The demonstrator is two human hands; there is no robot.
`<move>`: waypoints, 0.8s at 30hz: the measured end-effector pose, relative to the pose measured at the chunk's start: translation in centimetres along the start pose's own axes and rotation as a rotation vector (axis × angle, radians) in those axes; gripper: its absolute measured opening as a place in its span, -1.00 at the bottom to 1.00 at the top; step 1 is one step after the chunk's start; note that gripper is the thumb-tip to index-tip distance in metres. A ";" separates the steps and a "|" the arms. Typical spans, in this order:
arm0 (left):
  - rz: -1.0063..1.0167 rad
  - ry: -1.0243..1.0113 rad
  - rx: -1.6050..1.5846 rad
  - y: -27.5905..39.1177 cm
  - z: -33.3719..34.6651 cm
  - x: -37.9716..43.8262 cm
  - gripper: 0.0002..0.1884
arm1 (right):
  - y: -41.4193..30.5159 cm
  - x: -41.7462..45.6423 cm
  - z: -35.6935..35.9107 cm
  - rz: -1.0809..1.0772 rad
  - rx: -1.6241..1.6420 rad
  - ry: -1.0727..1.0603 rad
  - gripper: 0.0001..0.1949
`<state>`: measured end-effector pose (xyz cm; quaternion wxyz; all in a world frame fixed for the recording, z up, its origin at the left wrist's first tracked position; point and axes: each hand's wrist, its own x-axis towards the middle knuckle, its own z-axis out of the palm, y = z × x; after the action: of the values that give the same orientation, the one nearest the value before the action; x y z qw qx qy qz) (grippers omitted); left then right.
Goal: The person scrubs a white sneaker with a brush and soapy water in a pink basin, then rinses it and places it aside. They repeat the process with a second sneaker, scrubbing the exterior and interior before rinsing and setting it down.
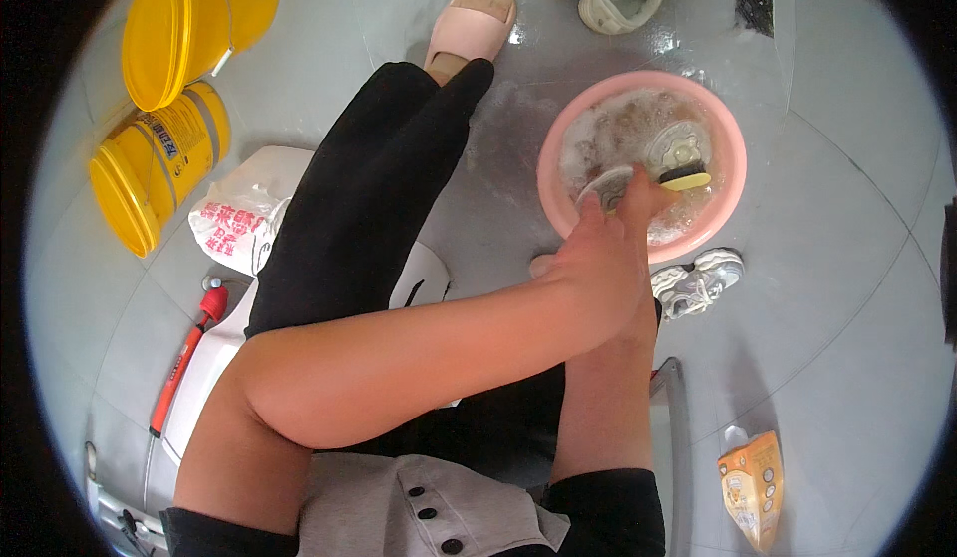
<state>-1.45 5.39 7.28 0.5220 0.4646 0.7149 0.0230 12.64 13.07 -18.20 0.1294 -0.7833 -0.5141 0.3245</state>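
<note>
A pink plastic basin point(551, 138) of sudsy, brownish water stands on the floor. My left hand point(591, 247) reaches into it from the left, its fingers on a wet grey shoe point(609, 183). A pale patterned shoe sole point(679, 142) shows in the suds; whether it belongs to the same shoe is unclear. My right hand point(652, 200) is partly behind the left one, with its fingers at a scrubbing brush point(686, 177) that has a yellow back and dark bristles. The left hand and wrist hide part of the right hand's grip. A small grey-white sneaker point(699, 284) lies outside the basin.
Two yellow buckets point(157, 41) point(127, 198) lie at the upper left, near a white plastic bag point(224, 224) and a red hand pump point(179, 370). White sneakers point(624, 0) stand beyond the basin. An orange pouch point(754, 486) is at the lower right. The tiled floor looks wet around the basin.
</note>
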 end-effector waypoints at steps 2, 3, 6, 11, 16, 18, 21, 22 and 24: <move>-0.047 0.016 -0.113 -0.6 1.4 -0.2 -0.65 | -2.2 -2.1 0.5 -0.039 -0.079 -0.058 -0.44; -0.015 0.012 -0.102 -0.8 1.3 -0.5 -0.67 | -3.0 -2.5 0.6 -0.060 -0.115 -0.074 -0.47; 0.232 -0.090 0.213 -1.6 -2.6 -1.9 -0.69 | -0.7 1.1 1.9 0.200 -0.326 -0.015 -0.40; 0.250 -0.123 0.246 -1.2 -2.8 -2.2 -0.72 | 7.0 7.6 2.7 0.099 -0.651 -0.179 -0.55; 0.243 -0.038 0.205 -1.4 -2.0 -2.3 -0.71 | 7.8 8.9 1.2 0.058 -0.306 -0.171 -0.57; 0.295 -0.007 0.183 -0.9 -1.8 -2.0 -0.72 | 7.5 9.0 -0.3 0.187 0.284 -0.134 -0.34; 0.194 0.079 0.157 -1.5 -1.0 -2.4 -0.76 | 0.1 2.3 -1.7 0.043 0.250 -0.282 -0.20; 0.150 0.158 0.115 -1.2 -0.4 -2.3 -0.77 | -1.5 1.7 -3.3 0.079 0.383 -0.388 -0.14; 0.170 0.161 0.059 -0.9 -1.2 -1.8 -0.78 | -4.0 0.4 -6.1 -0.091 0.426 -0.315 -0.13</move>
<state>-2.91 4.15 8.65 0.4453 0.5353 0.7129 0.0831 13.76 15.95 -11.59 0.2242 -0.6544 -0.4829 0.5369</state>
